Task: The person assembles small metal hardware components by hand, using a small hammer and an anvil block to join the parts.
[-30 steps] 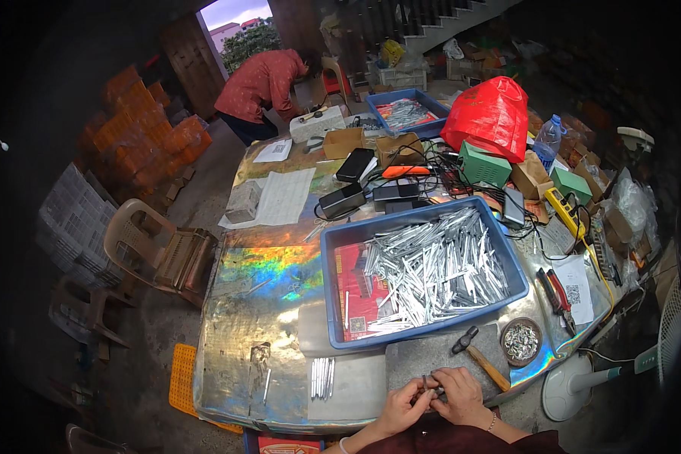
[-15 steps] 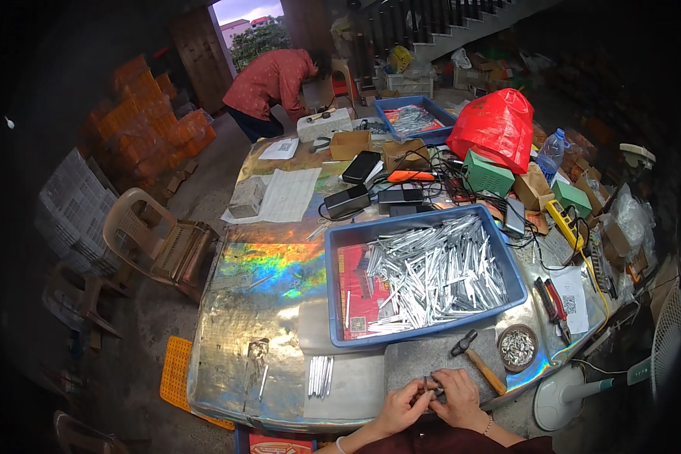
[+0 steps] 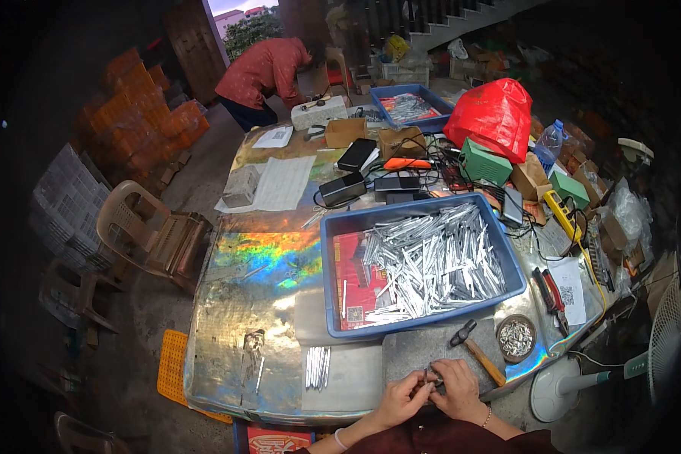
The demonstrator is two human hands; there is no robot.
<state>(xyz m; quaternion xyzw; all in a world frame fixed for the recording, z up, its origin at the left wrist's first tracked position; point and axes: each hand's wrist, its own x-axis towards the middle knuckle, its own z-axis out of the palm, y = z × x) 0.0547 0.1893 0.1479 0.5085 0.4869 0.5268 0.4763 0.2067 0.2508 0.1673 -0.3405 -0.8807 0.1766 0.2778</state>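
Head view: small dark piece between hands

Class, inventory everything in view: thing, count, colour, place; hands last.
Shiny table: one, silvery, centre
Rectangular plastic trays: two, blue, tabletop
Thin metal strips: many, silver, nearer tray
Flat slab: one, grey, table's near edge
Wooden-handled hammer: one, brown, on slab
Round bowl: one, brown, beside slab
Plastic bag: one, red, far right
Boxy cases: two, green, near bag
Fan: one, white, lower right
Person: one, red shirt, far end
Small piece: one, dark, near slab
Left hand, right hand: two, bare, holding piece
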